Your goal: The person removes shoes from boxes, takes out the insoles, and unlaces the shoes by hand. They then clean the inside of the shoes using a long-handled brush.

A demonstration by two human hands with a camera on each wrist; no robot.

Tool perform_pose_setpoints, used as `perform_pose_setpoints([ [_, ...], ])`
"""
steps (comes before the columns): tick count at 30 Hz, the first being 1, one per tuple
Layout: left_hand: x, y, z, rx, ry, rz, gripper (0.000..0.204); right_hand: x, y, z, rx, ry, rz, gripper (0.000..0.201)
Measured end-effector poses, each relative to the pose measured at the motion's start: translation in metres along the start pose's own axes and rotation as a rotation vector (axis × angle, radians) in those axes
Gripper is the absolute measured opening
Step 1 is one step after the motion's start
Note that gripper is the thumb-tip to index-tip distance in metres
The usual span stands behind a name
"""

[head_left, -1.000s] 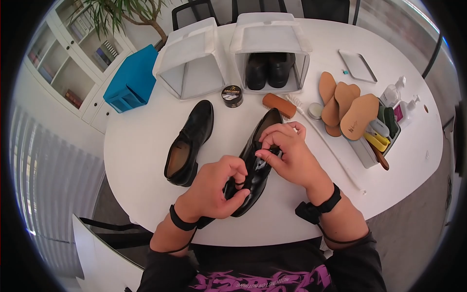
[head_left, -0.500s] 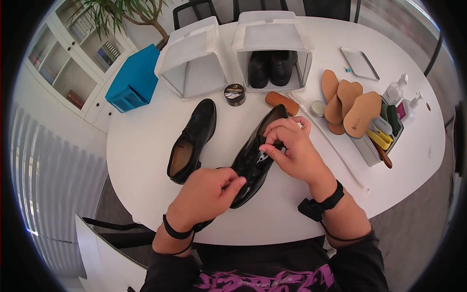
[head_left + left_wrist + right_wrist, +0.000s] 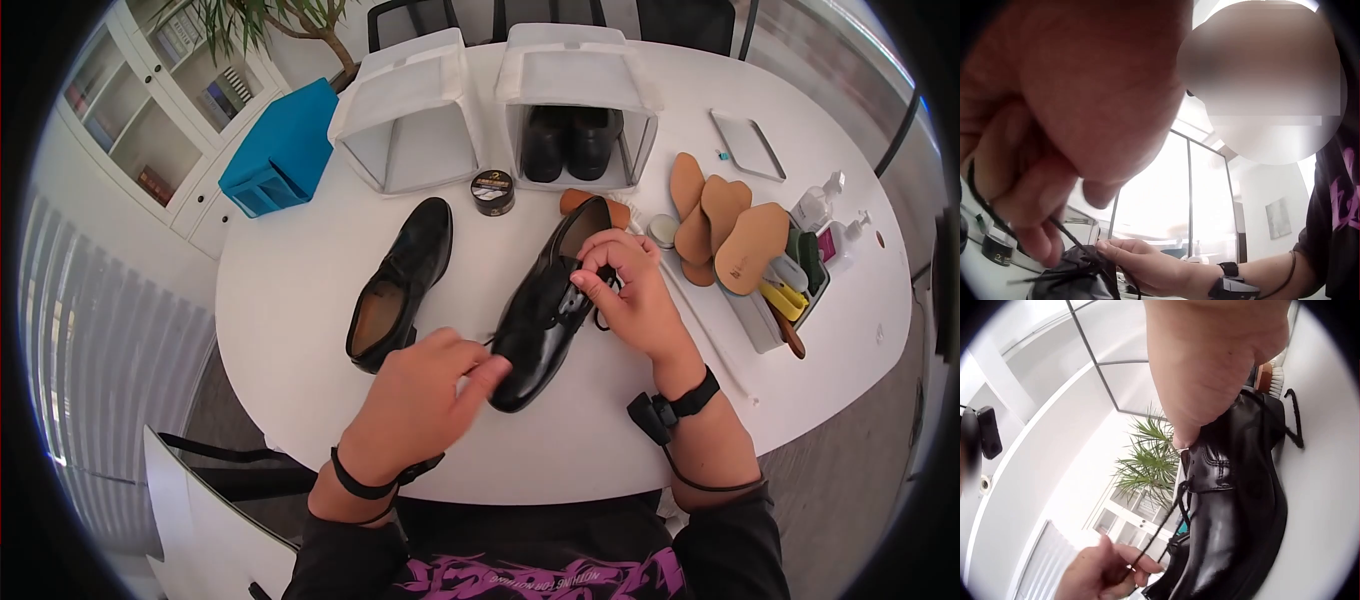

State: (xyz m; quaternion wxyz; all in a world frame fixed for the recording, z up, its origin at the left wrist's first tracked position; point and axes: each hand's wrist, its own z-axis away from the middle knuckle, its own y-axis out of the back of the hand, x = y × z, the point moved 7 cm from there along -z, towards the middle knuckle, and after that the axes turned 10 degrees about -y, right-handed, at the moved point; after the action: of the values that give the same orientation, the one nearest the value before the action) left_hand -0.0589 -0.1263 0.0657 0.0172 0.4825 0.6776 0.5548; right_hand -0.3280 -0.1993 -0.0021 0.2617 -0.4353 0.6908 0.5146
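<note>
A glossy black lace-up shoe (image 3: 540,325) lies tilted on the table, toe toward the person. The left hand (image 3: 425,400), left of its toe, grips a dark lace (image 3: 1161,530) that runs taut to the eyelets in the right wrist view. In the left wrist view the lace passes between the curled fingers of that hand (image 3: 1029,181). At the shoe's opening, the right hand (image 3: 630,295) pinches the edge by the eyelets with thumb and fingers. Another lace end (image 3: 1296,419) hangs on the shoe's far side. A second black shoe (image 3: 405,280) stands to the left.
Behind are two clear-fronted white boxes (image 3: 405,145), one holding black shoes (image 3: 568,145), a round black tin (image 3: 492,192) and a brown brush (image 3: 600,208). Rightward lie a long white stick (image 3: 705,335), tan insoles (image 3: 750,250), a filled caddy (image 3: 752,318) and a metal tray (image 3: 748,145).
The left hand has drawn away from the shoe's middle toward the lower left, with the lace. The right hand stays at the eyelets; the shoe's toe has shifted slightly in view.
</note>
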Motion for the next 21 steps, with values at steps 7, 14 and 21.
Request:
perform_pose_setpoints([
  [7, -0.026, 0.011, 0.009, 0.034, 0.341, 0.112, 0.018, -0.007, -0.004, 0.000, -0.017, 0.022, 0.028, 0.017],
  [14, -0.035, 0.008, 0.006, -0.035, 0.425, 0.207, 0.015, -0.007, -0.002, 0.002, -0.029, 0.017, 0.055, 0.018],
  [21, -0.076, 0.032, 0.011, 0.409, 0.596, 0.330, 0.023, -0.010, 0.004, 0.005, -0.005, 0.023, 0.039, 0.020],
])
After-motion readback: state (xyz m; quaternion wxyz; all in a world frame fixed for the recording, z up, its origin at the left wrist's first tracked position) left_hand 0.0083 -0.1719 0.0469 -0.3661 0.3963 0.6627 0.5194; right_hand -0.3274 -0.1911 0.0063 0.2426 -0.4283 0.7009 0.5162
